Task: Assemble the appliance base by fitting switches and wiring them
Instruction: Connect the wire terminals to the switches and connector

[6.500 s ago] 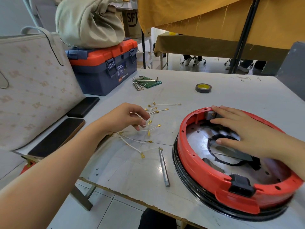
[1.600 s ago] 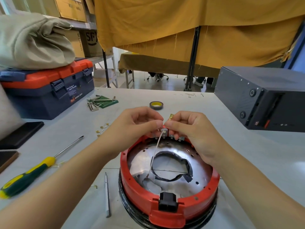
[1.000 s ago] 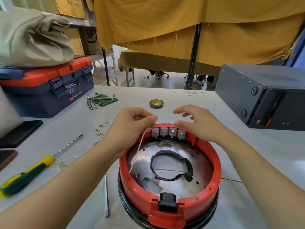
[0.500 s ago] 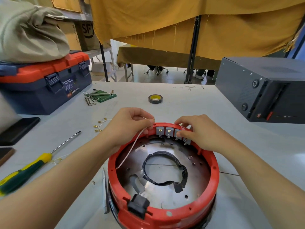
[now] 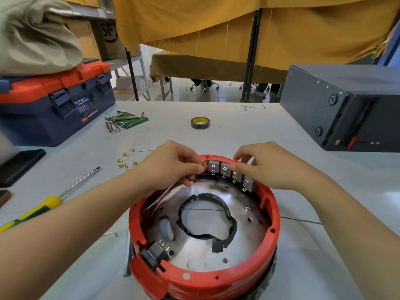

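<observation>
The red round appliance base (image 5: 270,215) stands on the table in front of me, with a shiny metal floor and a black ring inside. Several grey switches (image 5: 225,169) sit in a row in its far rim. My left hand (image 5: 171,163) pinches a white wire (image 5: 161,197) by its gold terminal, just left of the leftmost switch; the wire trails down into the base. My right hand (image 5: 266,163) grips the far rim, its fingers curled over the right-hand switches. A black socket (image 5: 154,254) sits in the near left rim.
Spare white wires with gold terminals (image 5: 127,161) lie left of the base. A yellow-handled screwdriver (image 5: 43,204), hex keys (image 5: 121,121), a tape roll (image 5: 200,122), a blue and orange toolbox (image 5: 56,102) and a dark grey box (image 5: 346,109) stand around.
The base has turned, carrying the switches and black socket with it. My left hand brought the wire's terminal up to the leftmost switch. My right hand still grips the rim at the switches.
</observation>
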{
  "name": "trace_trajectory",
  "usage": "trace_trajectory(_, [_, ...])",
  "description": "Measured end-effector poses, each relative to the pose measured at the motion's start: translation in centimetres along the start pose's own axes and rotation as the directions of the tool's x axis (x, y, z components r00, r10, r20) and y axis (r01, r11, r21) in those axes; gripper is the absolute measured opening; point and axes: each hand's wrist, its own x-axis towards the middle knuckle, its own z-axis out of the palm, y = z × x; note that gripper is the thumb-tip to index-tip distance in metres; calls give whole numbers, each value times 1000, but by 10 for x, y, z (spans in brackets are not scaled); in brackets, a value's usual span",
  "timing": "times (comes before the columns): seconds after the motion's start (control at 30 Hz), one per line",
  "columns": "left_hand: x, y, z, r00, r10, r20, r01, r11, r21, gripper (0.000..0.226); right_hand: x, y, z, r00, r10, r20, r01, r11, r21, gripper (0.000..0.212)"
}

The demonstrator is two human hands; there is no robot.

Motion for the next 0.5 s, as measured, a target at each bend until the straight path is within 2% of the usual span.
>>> trace_trajectory(0.17, [3,-3,7,999,-32,-15,33,999,39,8,19,-8,10,995,-83,58,77,991,106,40])
trace_trajectory(0.3, [4,-7,8,1000,-27,-4,27,999,41,12,21,-5,14,987,-118,110,110,991,77,51])
trace_trajectory(0.5, [4,-8,11,1000,-22,-13,23,997,70,8,22,-1,16,983,-138,118,128,988,87,53])
